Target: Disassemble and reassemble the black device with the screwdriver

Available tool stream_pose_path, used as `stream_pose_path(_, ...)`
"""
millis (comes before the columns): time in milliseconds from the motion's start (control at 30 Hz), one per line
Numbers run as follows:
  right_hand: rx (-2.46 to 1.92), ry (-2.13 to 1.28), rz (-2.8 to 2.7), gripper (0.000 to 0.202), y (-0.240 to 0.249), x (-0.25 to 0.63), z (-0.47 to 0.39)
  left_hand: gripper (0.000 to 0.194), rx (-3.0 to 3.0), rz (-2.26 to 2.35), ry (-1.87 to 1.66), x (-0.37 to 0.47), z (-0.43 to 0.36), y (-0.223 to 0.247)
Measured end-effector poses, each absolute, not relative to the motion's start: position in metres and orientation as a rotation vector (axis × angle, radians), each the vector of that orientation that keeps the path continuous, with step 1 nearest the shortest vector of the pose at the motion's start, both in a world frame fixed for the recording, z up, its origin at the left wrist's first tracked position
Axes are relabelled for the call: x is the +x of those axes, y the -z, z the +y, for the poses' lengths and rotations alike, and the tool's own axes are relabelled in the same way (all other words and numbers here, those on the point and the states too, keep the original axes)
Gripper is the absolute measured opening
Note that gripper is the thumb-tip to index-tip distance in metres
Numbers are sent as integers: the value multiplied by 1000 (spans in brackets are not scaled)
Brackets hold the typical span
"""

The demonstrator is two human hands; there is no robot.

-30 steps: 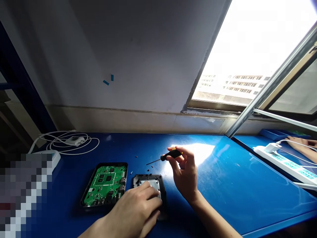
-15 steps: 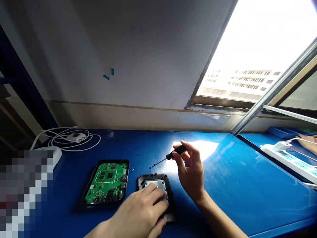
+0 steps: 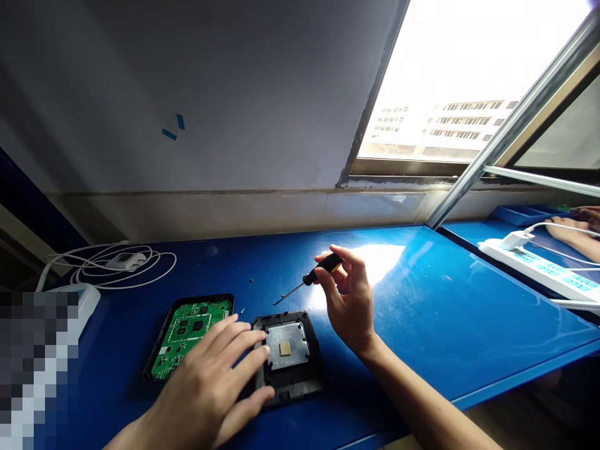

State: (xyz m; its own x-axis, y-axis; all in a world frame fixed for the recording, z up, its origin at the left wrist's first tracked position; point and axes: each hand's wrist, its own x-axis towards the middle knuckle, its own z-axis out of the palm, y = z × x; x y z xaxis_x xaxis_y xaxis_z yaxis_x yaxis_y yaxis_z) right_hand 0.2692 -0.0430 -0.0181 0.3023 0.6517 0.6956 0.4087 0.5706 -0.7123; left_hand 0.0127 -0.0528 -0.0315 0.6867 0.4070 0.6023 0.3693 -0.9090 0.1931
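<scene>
My right hand [image 3: 349, 300] grips a black and yellow screwdriver [image 3: 323, 269] by its handle, the shaft slanting down to the left. Small dark bits, perhaps screws, show near its tip on the blue table. My left hand [image 3: 218, 365] is open, fingers spread, at the left edge of a black plastic cover [image 3: 297, 392]. Inside that cover lies a silver metal plate [image 3: 295, 356] with a tan square pad [image 3: 285, 349] on it. Left of it, a black casing with a green circuit board [image 3: 187, 322] is partly hidden by my left hand.
A white cable with a charger [image 3: 126, 261] lies coiled at the back left. To the right, a metal frame post [image 3: 462, 181] meets the table. Beyond it are a white power strip [image 3: 539, 265], a blue tray [image 3: 522, 214] and another person's hands [image 3: 569, 230].
My left hand has lifted off the metal plate and moved left, fingers spreading, so the plate and pad show. My right hand keeps the screwdriver. The whole view has shifted.
</scene>
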Motion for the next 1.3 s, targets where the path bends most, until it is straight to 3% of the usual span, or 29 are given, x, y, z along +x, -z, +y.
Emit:
stream_pose_path(267,-1019,-541,-1232,33,7,266,-50,15,2758,765,-895,0,-51,28)
stream_pose_path(1300,-1017,-668,-1300,33,9,259,-49,29,2824,846,-697,3,-51,33)
